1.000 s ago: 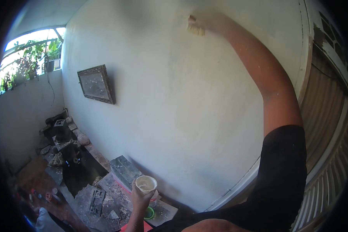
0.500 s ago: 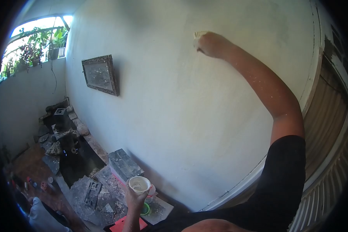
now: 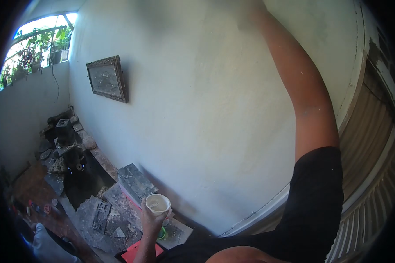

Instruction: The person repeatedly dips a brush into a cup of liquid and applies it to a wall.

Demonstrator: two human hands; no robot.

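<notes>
My left hand (image 3: 149,221) holds a white cup (image 3: 157,204) with pale paste in it, low in the view above the rubble on the floor. My right arm reaches straight up along the white wall (image 3: 197,109). My right hand (image 3: 249,15) is a blurred fist against the wall at the top edge of the view. The tan brush it gripped a moment ago cannot be made out in the blur.
A framed picture (image 3: 105,79) hangs on the wall at the left. Broken blocks and stones (image 3: 63,144) and a grey block (image 3: 134,182) lie at the wall's foot, near a green tub (image 3: 161,232) and a red board (image 3: 138,250). A slatted shutter (image 3: 368,131) stands at right.
My right hand dropped a little with the brush, then swept up the wall to the top of the view. The cup in my left hand stayed low and shifted slightly left.
</notes>
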